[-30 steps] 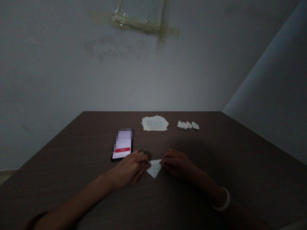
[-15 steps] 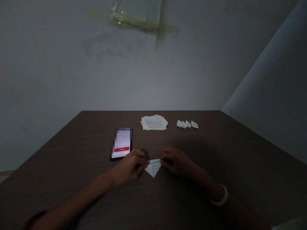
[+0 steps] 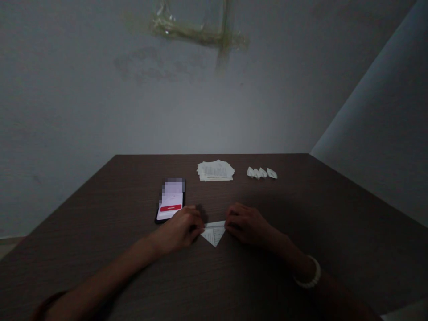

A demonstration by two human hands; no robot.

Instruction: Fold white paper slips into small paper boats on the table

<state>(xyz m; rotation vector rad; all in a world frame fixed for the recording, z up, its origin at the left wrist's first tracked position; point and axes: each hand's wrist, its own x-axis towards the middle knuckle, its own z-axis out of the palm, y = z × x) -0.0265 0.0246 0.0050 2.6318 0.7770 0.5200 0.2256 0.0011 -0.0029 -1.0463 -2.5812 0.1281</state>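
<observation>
A small folded white paper triangle (image 3: 214,234) lies on the dark wood-grain table (image 3: 100,249), point toward me, with printed text on it. My left hand (image 3: 179,231) presses its left corner, and the fingertips hide that end. My right hand (image 3: 245,224) holds its right corner between the fingers. A white beaded bracelet (image 3: 309,275) circles my right wrist. Just behind my left hand lies a smartphone (image 3: 170,200) with a lit screen and a red bar, its lower corner close to my fingers.
A loose stack of printed paper sheets (image 3: 216,170) lies near the table's far edge. To its right stands a row of several small folded paper boats (image 3: 262,173). Grey walls rise behind the table, with old tape marks on the wall (image 3: 197,31).
Both hands have shifted slightly up the picture, and the paper triangle now looks wider and flatter along its top edge. The phone, stack and boats stay in place.
</observation>
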